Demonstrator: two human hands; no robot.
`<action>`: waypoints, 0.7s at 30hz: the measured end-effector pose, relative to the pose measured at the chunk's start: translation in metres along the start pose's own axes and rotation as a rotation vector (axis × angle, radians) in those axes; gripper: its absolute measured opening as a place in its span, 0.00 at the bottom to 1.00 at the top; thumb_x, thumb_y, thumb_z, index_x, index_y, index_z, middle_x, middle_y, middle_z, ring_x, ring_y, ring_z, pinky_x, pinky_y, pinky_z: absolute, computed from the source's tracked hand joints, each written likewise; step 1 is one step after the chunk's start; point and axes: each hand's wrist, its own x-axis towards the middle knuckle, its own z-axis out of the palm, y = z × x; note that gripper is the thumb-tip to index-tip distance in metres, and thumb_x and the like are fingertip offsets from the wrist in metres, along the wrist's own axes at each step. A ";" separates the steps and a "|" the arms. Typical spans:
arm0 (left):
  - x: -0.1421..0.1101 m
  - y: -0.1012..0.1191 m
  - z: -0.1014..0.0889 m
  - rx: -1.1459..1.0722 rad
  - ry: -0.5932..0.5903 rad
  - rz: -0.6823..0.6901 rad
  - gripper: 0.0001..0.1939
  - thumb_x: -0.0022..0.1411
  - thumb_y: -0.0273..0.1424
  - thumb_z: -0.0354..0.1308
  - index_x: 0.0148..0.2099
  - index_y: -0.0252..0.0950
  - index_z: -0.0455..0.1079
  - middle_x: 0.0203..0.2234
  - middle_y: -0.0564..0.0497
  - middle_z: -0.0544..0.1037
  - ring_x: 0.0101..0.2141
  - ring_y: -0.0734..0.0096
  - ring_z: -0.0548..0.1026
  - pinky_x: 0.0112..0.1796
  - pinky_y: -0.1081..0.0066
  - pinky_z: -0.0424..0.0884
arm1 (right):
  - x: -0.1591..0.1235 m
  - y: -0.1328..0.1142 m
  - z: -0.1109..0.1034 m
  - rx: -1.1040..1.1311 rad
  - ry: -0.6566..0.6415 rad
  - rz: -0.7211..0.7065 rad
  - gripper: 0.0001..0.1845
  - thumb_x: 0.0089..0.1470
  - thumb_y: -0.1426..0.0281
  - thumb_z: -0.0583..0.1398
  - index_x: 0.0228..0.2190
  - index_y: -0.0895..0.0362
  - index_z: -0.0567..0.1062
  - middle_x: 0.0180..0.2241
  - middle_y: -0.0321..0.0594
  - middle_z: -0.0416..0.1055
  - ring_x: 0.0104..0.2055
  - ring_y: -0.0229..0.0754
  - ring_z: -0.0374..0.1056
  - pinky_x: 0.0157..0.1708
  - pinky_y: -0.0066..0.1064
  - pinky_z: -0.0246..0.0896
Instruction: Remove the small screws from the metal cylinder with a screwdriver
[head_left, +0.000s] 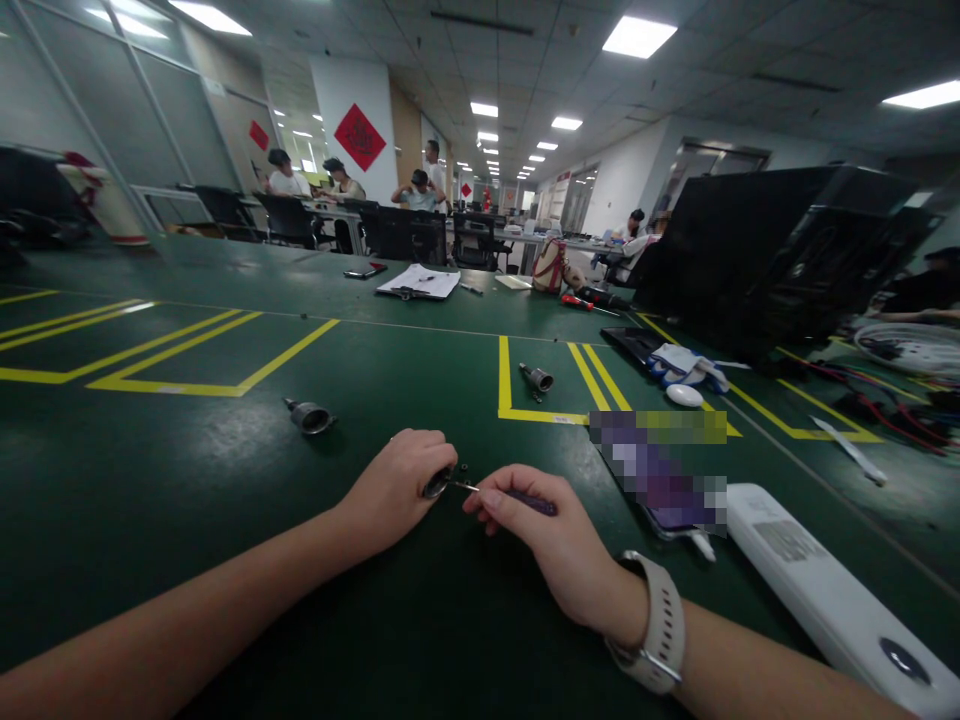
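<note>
My left hand (397, 485) is closed around a small dark metal cylinder (436, 484) held just above the green table (225, 480). My right hand (544, 535) pinches a small purple-handled screwdriver (525, 499), and its thin tip points into the open end of the cylinder. A tiny dark part (463, 468) lies on the table just behind the tip. Two similar metal cylinders lie farther off: one (310, 416) at the left, one (537, 378) inside a yellow-taped box. A pale watch sits on my right wrist.
A phone (660, 480) and a long white device (832, 590) lie right of my right hand. Behind them are gloves (686, 366), a white mouse (684, 395), cables (900, 400) and a large black case (765, 260). Papers (418, 282) lie farther back; several people sit at distant desks.
</note>
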 end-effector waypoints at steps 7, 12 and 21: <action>0.000 0.001 -0.001 0.017 -0.022 0.001 0.07 0.56 0.21 0.49 0.29 0.34 0.64 0.25 0.51 0.69 0.28 0.67 0.67 0.31 0.68 0.59 | 0.011 0.005 -0.008 0.412 -0.050 0.153 0.06 0.47 0.70 0.61 0.26 0.62 0.75 0.29 0.43 0.74 0.29 0.36 0.66 0.31 0.30 0.57; 0.001 -0.001 0.000 -0.031 -0.018 0.011 0.06 0.55 0.20 0.49 0.28 0.34 0.64 0.25 0.52 0.69 0.28 0.68 0.67 0.31 0.69 0.60 | 0.014 0.009 -0.012 0.491 -0.091 0.187 0.07 0.49 0.71 0.60 0.26 0.63 0.75 0.29 0.43 0.74 0.29 0.35 0.66 0.31 0.29 0.57; 0.003 -0.005 0.005 -0.098 0.027 -0.160 0.05 0.58 0.27 0.49 0.28 0.36 0.62 0.24 0.53 0.68 0.27 0.69 0.67 0.29 0.70 0.61 | 0.011 0.010 -0.010 0.502 0.034 0.094 0.04 0.48 0.72 0.59 0.24 0.60 0.73 0.25 0.40 0.73 0.27 0.36 0.64 0.29 0.28 0.55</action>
